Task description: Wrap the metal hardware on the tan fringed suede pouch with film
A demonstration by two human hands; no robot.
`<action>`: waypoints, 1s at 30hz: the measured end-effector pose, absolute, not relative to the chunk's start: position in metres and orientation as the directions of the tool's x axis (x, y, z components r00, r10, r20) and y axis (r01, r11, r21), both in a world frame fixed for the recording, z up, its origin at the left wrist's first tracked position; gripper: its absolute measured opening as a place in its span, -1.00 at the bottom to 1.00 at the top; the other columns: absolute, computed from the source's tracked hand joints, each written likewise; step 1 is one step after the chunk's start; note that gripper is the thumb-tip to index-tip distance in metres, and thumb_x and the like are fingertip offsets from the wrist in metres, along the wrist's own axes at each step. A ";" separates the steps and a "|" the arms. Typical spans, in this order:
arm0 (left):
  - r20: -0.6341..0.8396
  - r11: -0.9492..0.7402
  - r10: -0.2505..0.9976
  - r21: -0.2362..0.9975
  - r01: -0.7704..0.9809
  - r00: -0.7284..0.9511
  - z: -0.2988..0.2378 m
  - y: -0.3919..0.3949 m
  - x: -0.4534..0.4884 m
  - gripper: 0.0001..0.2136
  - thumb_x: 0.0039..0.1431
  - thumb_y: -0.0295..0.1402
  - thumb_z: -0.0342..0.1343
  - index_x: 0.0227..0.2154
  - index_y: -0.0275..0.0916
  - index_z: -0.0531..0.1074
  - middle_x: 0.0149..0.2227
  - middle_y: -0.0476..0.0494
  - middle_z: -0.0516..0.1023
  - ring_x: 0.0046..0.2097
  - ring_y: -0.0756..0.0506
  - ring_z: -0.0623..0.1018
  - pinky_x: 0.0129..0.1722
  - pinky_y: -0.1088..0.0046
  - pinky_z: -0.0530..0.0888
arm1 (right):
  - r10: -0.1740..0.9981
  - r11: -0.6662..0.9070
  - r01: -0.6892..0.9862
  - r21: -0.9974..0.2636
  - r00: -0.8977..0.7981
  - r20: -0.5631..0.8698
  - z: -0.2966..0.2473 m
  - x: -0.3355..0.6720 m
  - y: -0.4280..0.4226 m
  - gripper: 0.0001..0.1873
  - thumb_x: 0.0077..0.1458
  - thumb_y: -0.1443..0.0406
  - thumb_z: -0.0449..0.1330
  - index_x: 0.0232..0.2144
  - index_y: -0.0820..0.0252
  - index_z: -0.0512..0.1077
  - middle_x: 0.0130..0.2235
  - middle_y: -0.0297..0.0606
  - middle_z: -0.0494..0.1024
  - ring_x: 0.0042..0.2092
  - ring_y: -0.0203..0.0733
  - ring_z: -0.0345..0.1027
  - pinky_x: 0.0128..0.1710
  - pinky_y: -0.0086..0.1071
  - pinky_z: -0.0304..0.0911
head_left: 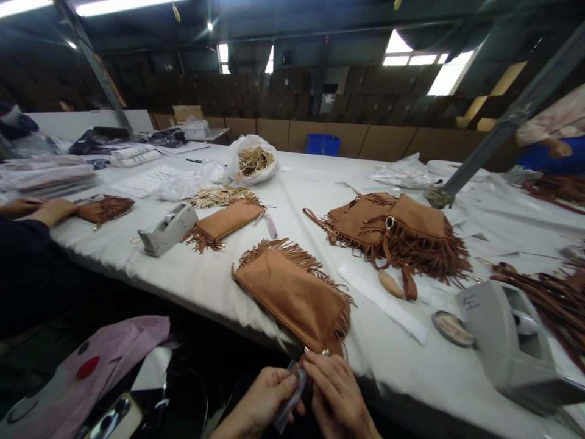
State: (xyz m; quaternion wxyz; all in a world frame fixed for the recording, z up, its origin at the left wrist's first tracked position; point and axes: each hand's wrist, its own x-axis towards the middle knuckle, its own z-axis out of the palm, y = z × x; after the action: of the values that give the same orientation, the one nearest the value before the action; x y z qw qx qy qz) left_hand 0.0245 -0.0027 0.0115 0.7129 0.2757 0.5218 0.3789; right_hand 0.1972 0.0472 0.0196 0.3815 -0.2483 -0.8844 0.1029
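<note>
At the table's front edge lies a brown fringed leather pouch (292, 292), its zipper end with gold-coloured metal parts toward me. My left hand (262, 396) pinches a small clear plastic sleeve (292, 396) between thumb and fingers. Right beside it, my right hand (336, 390) is closed at the pouch's near corner, just below the metal fittings. What its fingers grip is hidden behind them. Farther back rests another fringed pouch (233, 221) with a small plastic-wrapped tag (271, 225) by its end.
Grey tape dispensers (512, 341) (171, 228) stand right and left. Fringed pouches (402, 225) are piled at the right, near brown straps (543, 299). A plastic bag of tan strips (253, 160) sits behind. A metal post (493, 134) rises at right. Co-worker's hands (55, 210) hold a pouch at left.
</note>
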 end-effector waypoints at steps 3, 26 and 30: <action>-0.519 0.535 0.845 0.817 -0.213 0.129 0.003 0.001 0.022 -0.43 -0.15 0.18 0.15 -0.47 -0.36 0.44 -0.58 -0.15 0.54 -0.64 0.06 0.35 -0.65 0.58 0.14 | 0.632 0.770 0.514 -0.377 -0.536 0.560 0.019 0.200 0.062 -0.54 0.10 0.43 0.08 0.08 0.18 0.34 0.02 0.00 0.45 0.02 0.06 0.34 -0.06 -0.01 0.34; -0.499 0.477 0.866 0.803 -0.358 0.034 0.014 0.036 0.032 -0.65 -0.31 -0.17 0.38 -0.63 -0.32 0.38 -0.65 0.02 0.39 -0.57 0.07 0.29 -0.51 0.51 0.19 | 0.734 0.679 0.480 -0.555 -0.438 0.519 0.003 0.203 0.062 -0.59 0.15 0.41 0.07 0.07 0.17 0.32 -0.10 -0.12 0.54 -0.07 -0.06 0.44 -0.08 -0.21 0.43; -0.550 0.429 0.833 0.708 -0.561 -0.058 0.006 0.035 0.041 -0.60 -0.44 -0.16 0.43 -0.66 -0.33 0.39 -0.69 -0.02 0.40 -0.63 0.08 0.30 -0.56 0.50 0.20 | 0.756 0.636 0.540 -0.551 -0.295 0.584 -0.013 0.206 0.051 -0.66 0.13 0.30 0.13 -0.02 0.00 0.38 -0.20 -0.20 0.57 -0.19 -0.03 0.50 -0.18 -0.21 0.48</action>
State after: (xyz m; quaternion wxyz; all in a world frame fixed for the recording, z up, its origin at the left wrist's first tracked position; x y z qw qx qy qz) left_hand 0.0408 0.0346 0.0056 0.6733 0.1329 0.5109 0.5177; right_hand 0.2062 0.0505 -0.0131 0.4315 -0.4075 -0.7950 0.1252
